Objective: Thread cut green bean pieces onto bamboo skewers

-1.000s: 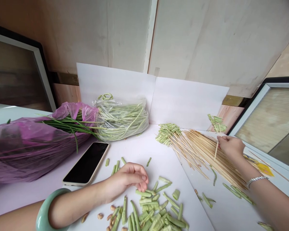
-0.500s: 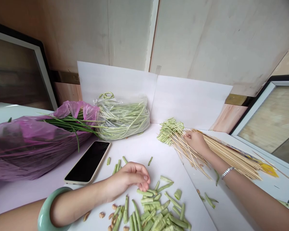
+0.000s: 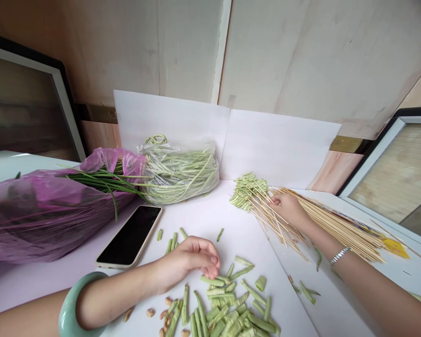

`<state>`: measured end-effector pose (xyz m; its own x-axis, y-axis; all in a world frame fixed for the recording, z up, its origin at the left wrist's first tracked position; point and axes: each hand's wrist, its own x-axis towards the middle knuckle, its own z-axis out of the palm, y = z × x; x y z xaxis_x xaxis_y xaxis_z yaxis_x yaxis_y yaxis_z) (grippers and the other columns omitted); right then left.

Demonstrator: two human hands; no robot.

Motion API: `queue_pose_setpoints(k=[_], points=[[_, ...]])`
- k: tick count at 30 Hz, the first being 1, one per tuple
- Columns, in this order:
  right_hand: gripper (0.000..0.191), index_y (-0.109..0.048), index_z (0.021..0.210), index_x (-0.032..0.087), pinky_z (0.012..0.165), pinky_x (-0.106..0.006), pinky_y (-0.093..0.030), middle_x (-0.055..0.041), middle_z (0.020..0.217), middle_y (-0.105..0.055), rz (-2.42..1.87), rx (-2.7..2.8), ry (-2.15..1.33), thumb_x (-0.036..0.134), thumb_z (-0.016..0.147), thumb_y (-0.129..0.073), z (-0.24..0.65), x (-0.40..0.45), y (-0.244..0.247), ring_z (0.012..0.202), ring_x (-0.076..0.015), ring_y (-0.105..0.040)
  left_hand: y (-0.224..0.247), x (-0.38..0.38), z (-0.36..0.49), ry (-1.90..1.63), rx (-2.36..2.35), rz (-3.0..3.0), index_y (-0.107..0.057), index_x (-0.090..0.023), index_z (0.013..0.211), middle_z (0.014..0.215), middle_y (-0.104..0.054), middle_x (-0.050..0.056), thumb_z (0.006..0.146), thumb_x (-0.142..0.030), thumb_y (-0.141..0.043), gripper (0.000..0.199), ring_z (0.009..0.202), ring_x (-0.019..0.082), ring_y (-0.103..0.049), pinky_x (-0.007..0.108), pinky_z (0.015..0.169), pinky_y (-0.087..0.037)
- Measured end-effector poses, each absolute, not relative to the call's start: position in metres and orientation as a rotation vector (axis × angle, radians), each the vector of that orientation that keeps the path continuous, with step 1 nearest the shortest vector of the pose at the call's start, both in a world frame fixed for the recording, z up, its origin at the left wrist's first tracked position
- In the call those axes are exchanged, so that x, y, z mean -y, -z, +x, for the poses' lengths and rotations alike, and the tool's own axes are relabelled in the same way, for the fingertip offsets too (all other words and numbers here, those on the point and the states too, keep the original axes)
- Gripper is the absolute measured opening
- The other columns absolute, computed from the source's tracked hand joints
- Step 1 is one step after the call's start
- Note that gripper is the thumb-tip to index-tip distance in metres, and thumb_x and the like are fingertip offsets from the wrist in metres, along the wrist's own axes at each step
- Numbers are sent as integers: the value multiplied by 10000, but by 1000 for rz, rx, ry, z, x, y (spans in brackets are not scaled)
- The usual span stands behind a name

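Note:
My left hand hovers over the near end of a heap of cut green bean pieces. Its fingers are curled in loosely with the thumb against them, and nothing shows in it. At the right, my right hand pinches a bamboo skewer at the edge of a pile of skewers threaded with beans; which stick it grips is partly hidden by the fingers. Beside and under that wrist lies a thick bundle of bare bamboo skewers.
A clear bag of long beans and a purple bag with green stalks stand at the back left. A phone lies before them. Loose tan seeds dot the table. White boards lean along the wall.
Both hands keep nearly the same pose and place. The whole view has shifted very slightly.

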<state>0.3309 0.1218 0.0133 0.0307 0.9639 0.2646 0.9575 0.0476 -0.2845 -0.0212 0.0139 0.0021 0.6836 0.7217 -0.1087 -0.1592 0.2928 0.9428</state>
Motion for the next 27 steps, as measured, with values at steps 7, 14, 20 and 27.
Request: queue_pose_setpoints(k=[7,14,20,27], points=[[301,-585,1120,150,740,-371,-536,-64,1113,-613,-2024,1932,-280,322,875,-564,334,-116,-10,909,-197,-622,-3,-13,-22,-637,-591,1137,-657,-110,673,634,-667,50,678,-201,-678,94,593,118,-577,243,651,-437],[310,-589,1119,146,753,-381,-532,-61,1125,-610,-2100,1895,-334,326,866,-575,329,-117,-9,927,-210,-618,-1,-14,-21,-632,-580,1141,-668,-107,687,634,-660,42,680,-208,-688,104,588,116,-583,243,650,-444],[296,-585,1124,155,745,-368,-535,-70,1128,-609,-2279,1817,-335,315,877,-562,332,-113,-15,913,-193,-620,-2,-14,-21,-635,-588,1137,-668,-112,672,630,-664,44,667,-210,-692,101,587,119,-581,241,649,-442],[260,-597,1085,154,722,-350,-537,-61,1072,-628,-2342,1857,-250,310,880,-560,355,-85,-19,864,-171,-626,2,-15,-21,-633,-572,1141,-686,-114,688,614,-660,35,687,-199,-685,85,579,114,-578,231,644,-438]])
